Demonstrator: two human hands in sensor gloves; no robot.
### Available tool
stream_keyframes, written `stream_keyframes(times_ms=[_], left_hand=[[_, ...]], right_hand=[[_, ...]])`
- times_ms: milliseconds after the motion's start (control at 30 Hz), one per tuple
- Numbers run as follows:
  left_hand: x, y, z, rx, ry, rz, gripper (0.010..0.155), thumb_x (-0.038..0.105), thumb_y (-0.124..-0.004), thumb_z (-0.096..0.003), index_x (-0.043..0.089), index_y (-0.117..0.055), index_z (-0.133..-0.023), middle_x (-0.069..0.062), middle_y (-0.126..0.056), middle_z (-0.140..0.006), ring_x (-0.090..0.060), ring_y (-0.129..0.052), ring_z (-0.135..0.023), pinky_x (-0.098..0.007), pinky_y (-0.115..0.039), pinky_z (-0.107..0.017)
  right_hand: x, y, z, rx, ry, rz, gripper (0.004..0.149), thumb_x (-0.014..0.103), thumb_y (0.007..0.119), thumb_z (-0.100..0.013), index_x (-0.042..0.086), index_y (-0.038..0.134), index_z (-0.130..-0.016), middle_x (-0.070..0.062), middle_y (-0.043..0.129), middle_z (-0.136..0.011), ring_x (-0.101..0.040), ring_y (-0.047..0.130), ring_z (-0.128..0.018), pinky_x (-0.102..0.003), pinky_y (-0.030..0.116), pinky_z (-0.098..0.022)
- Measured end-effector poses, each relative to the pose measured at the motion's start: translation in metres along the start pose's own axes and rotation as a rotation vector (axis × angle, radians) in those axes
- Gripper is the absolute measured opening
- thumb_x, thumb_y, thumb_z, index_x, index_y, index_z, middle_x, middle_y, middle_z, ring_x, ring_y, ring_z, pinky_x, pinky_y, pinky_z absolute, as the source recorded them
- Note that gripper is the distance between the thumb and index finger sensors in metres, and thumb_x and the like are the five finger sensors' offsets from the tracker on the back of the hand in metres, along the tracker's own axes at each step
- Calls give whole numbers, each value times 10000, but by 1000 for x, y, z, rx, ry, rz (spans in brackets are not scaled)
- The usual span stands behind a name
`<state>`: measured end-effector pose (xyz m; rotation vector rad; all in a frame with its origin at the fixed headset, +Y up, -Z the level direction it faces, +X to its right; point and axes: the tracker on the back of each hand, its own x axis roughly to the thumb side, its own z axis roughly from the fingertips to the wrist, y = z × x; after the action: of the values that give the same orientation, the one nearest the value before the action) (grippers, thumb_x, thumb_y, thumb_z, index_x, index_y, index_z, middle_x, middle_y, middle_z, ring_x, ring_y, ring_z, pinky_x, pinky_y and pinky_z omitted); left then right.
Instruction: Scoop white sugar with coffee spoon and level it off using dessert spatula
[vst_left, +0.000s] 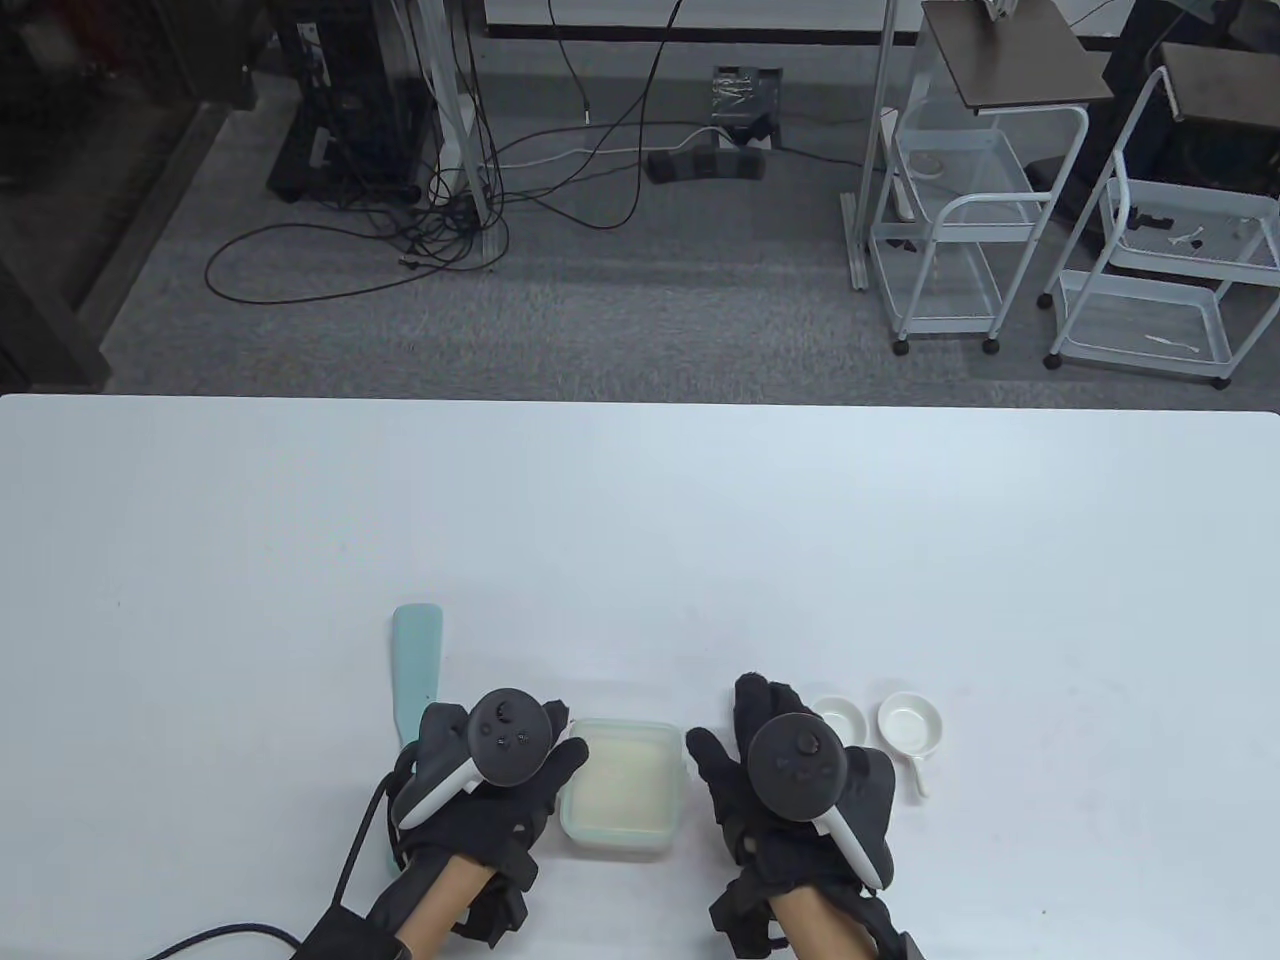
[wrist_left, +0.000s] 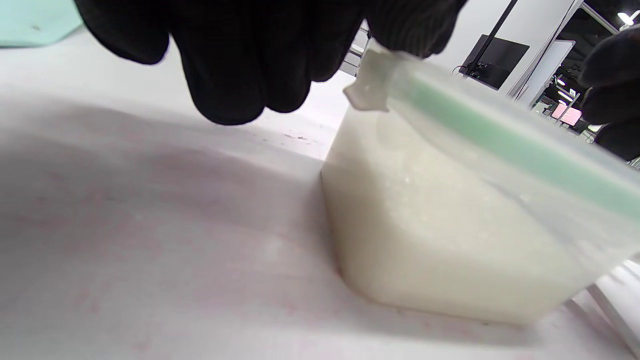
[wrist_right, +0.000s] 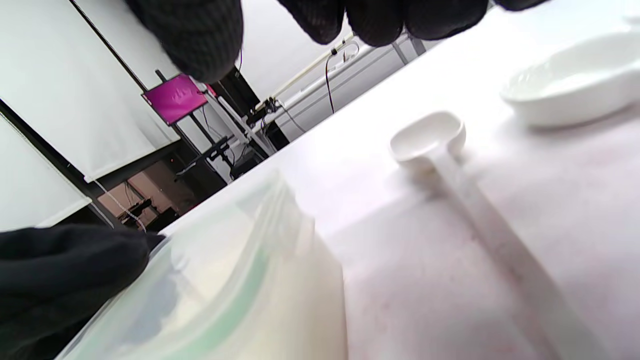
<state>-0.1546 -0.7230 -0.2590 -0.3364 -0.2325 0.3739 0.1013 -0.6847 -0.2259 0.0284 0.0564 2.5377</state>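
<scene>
Left hand seemingly touches sugar container lid; unclear overhead.

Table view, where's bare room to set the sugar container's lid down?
Free: the broad stretch beyond the sugar container, between the spatula and the small dish. Crowded: beside the left hand and right hand.

Black knit gloves cover both hands, dark round trackers strapped on.
</scene>
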Motion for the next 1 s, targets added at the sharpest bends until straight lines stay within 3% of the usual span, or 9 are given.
stream_keyframes(times_ms=[200,367,500,633,900,1000], left_hand=[[3,2,4,102,-53,-172,788,555,-599,-634,28,-508,-1213,-282,-648,-1173,-515,-757,-989,-716,-598,-705],[13,1,7,144,-230,-212,876,620,-545,-604,34,-406,-1239,-336,-439,-1247,-617,-566,-1058,-786,-486,-700],[24,-11,6,61,-355,-249,1018,700,-508,-544,23,-241,-1255,-355,-247,-1272,-678,-405,-1080,-825,-400,-689],[34,-18,3,12,-422,-303,1157,771,-533,-456,19,-152,-1248,-350,-174,-1272,-691,-313,-1086,-844,-357,-677],[43,-23,-3,-82,-448,-337,1261,814,-590,-413,-3,-89,-1233,-353,-200,-1279,-678,-296,-1098,-850,-355,-679],[44,-24,-6,-164,-432,-320,1302,804,-702,-417,-5,-94,-1236,-335,-230,-1292,-664,-329,-1112,-855,-367,-684]], right_hand=[[-2,-6,1,-55,-5,69,784,427,724,-578,-25,390,-1124,-387,332,-1144,-722,362,-974,-867,367,-638],[-1,-9,2,-69,-15,77,788,432,720,-578,-22,382,-1126,-386,323,-1147,-722,347,-978,-871,358,-637],[-1,-10,3,-75,-11,76,788,433,718,-579,-23,380,-1126,-392,313,-1145,-723,341,-979,-871,356,-638],[-2,-12,3,-84,-5,65,793,433,717,-580,-25,371,-1127,-393,297,-1145,-724,332,-978,-872,351,-638],[-5,-15,2,-92,6,69,795,433,717,-581,-25,366,-1128,-395,285,-1146,-724,321,-980,-874,345,-638],[-5,-15,2,-90,10,72,797,433,716,-581,-26,362,-1128,-394,284,-1145,-724,319,-980,-873,344,-639]])
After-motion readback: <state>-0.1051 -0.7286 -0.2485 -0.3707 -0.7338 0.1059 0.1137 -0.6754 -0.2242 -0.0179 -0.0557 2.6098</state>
